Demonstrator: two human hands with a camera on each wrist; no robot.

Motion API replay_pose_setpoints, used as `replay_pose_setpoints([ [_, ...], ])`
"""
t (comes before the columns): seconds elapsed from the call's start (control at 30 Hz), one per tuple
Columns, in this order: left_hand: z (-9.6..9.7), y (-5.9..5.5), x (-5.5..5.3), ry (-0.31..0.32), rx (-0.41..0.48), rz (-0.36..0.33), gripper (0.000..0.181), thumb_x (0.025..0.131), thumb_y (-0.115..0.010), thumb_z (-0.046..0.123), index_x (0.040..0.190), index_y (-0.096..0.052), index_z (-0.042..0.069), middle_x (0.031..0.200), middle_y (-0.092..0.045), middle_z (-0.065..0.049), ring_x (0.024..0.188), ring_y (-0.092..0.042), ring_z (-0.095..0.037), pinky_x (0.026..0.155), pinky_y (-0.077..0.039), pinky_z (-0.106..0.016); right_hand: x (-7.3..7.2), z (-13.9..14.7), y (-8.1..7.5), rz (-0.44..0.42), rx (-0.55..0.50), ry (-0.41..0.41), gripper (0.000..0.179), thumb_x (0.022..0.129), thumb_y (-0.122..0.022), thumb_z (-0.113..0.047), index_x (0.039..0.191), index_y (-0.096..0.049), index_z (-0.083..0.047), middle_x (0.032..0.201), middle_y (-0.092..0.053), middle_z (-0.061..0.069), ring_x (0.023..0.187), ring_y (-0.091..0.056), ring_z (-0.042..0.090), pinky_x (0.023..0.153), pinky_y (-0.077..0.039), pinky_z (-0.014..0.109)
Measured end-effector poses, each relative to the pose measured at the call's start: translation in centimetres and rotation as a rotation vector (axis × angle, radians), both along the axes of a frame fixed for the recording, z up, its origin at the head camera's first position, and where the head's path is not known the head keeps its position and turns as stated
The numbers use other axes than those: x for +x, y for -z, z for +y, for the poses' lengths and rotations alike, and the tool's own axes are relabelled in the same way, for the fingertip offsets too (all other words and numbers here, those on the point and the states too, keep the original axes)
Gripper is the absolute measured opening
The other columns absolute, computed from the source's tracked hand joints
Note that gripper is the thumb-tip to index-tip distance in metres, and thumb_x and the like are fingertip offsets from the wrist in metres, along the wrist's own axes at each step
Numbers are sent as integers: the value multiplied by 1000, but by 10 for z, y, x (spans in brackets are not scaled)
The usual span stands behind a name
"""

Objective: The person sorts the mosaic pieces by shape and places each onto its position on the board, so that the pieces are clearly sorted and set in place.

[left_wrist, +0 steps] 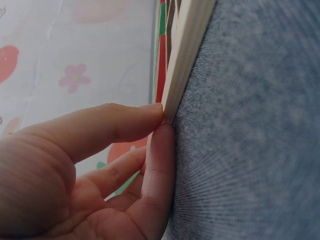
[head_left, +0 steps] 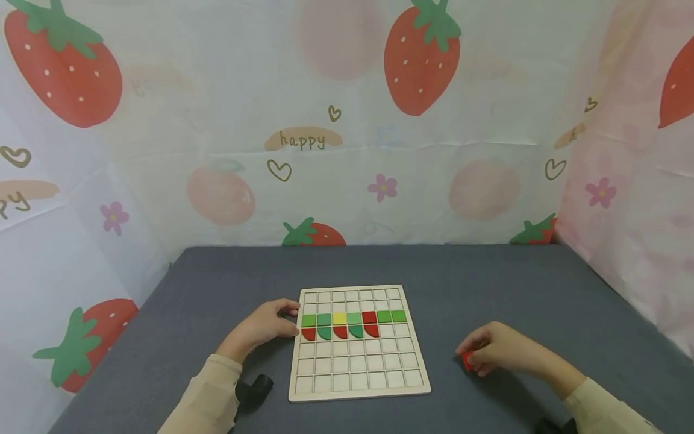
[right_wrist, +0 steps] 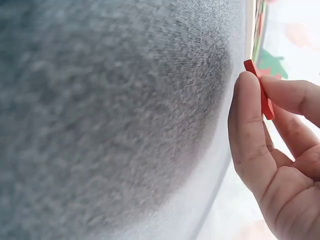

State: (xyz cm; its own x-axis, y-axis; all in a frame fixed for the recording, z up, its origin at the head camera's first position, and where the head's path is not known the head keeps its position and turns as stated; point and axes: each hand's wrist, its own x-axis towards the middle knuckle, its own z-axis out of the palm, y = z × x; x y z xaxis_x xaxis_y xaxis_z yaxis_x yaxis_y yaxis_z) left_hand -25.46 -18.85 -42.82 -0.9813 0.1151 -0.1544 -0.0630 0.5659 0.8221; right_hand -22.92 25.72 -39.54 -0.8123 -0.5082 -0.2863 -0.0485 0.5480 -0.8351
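A square wooden grid board (head_left: 358, 364) lies on the table with colored tiles filling one row and part of the row below. My left hand (head_left: 264, 322) is at the board's left side. Its thumb and a fingertip touch the pale edge (left_wrist: 186, 60), fairly straight and spread apart. Off to the right of the board, my right hand (head_left: 501, 348) pinches a small red tile (right_wrist: 267, 104) between thumb and fingers, close over the cloth. The thin side of that tile faces the right wrist view, and the fingers cover part of its face.
The upper tile row holds green square tiles (head_left: 384, 317), a yellow tile (head_left: 339, 319) and a red square tile (head_left: 368, 317). Below them sit red and green quarter-round tiles (head_left: 355, 331). Dark grey cloth (head_left: 244, 265) covers the table; strawberry-printed curtains (head_left: 434, 199) stand behind and at both sides.
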Motion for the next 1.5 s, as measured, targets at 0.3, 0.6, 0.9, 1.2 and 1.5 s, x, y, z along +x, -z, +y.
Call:
replay_pose_setpoints([
  [0.3, 0, -3, 1, 1, 12, -8, 61, 77, -72, 2, 135, -55, -3, 122, -59, -16, 101, -55, -22, 85, -47, -35, -8, -18, -2, 49, 55, 117, 17, 83, -74, -11, 94, -73, 1, 82, -75, 4, 72, -68, 14, 64, -57, 34],
  [0.6, 1, -2, 0, -3, 9, -8, 60, 77, -72, 2, 135, -55, -3, 121, -58, -15, 100, -55, -22, 83, -48, -34, -15, -40, -3, 105, 74, 159, 17, 79, -81, -13, 91, -77, -1, 84, -76, 6, 71, -68, 14, 67, -58, 34],
  [0.9, 0, -5, 2, -1, 11, -19, 61, 78, -72, 3, 136, -55, -2, 123, -58, -15, 103, -54, -23, 86, -47, -36, -22, -59, -4, 110, 46, 167, 17, 79, -82, -9, 91, -77, 1, 87, -76, 8, 70, -69, 16, 69, -59, 36],
  [1.2, -2, -3, 1, 9, 26, -8, 61, 79, -72, 1, 136, -54, -5, 122, -58, -18, 100, -56, -22, 82, -49, -32, -36, -81, 0, 104, 40, 207, 13, 78, -81, -6, 88, -78, 2, 86, -76, 11, 67, -70, 15, 66, -59, 34],
  [1.5, -1, -4, 3, 28, 43, -23, 62, 80, -72, 1, 138, -52, -6, 125, -56, -19, 101, -57, -22, 82, -51, -34, -47, -104, 1, 76, 15, 227, 13, 77, -81, -1, 88, -77, 4, 83, -75, 11, 66, -72, 18, 66, -60, 34],
])
